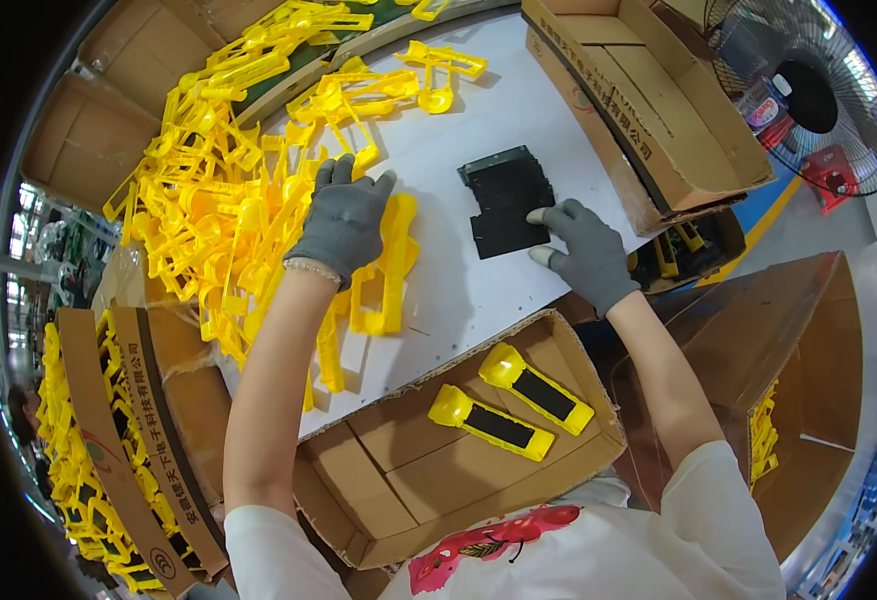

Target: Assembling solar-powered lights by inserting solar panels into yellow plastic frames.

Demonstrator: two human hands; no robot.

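My left hand point(344, 215), in a grey glove, reaches over the right edge of a heap of yellow plastic parts point(224, 225). Its fingers are apart, with a yellow part point(391, 270) beside it and partly beneath. My right hand point(589, 250), gloved too, rests at the right edge of a stack of thin black pieces point(504, 195). Its thumb and forefinger touch that edge, spread from each other. In the open cardboard box point(379, 500) close to my body lie two yellow parts point(494, 425), each with a black strip set in it.
An open carton point(649, 100) stands on the white table point(499, 90) at the far right, near a fan point(809, 95). Cartons point(149, 440) with yellow and black parts stand at the left. Another box point(809, 400) with yellow parts is at the right.
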